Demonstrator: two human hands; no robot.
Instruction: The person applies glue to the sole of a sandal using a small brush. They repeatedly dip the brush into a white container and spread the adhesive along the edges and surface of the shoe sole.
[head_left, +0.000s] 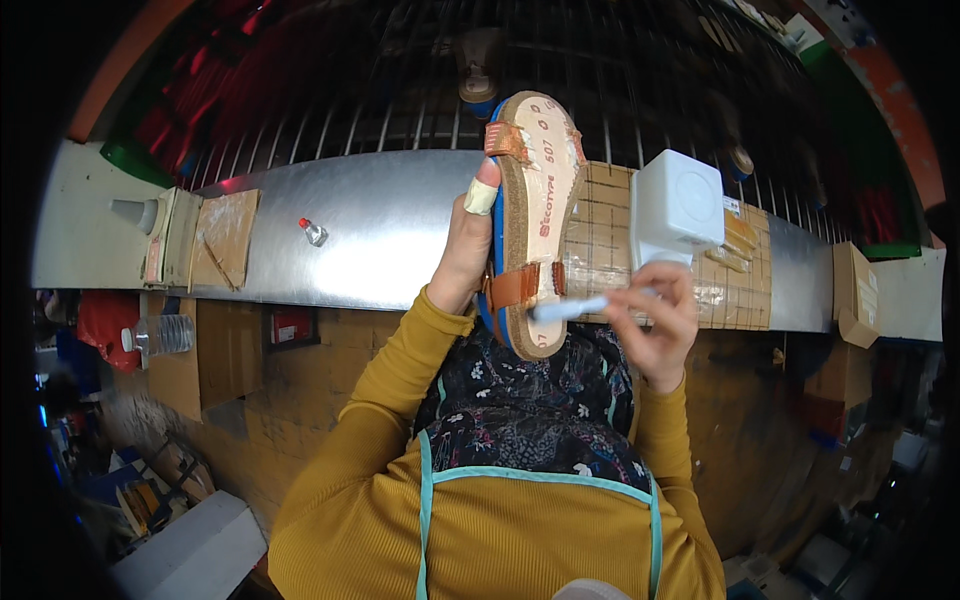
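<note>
My left hand (468,245) is closed around the side of a sandal (548,235), with its underside turned up toward me. A pale wrap covers the left thumb. The sandal has a pale printed insole board, a cork-coloured rim and brown straps folded over the edges, and something blue shows along its left side. My right hand (660,322), slightly blurred, pinches a light-coloured, slim-handled brush (572,309). Its dark tip meets the heel part of the underside, beside the lower strap. The brush's bristles are too blurred to make out.
A white plastic container (678,200) stands on a cardboard sheet (600,235) right of the sandal. A small red-capped bottle (313,232) sits on the metal bench (380,200). Beyond lies a rack of metal rollers (350,130) carrying other shoes (480,75).
</note>
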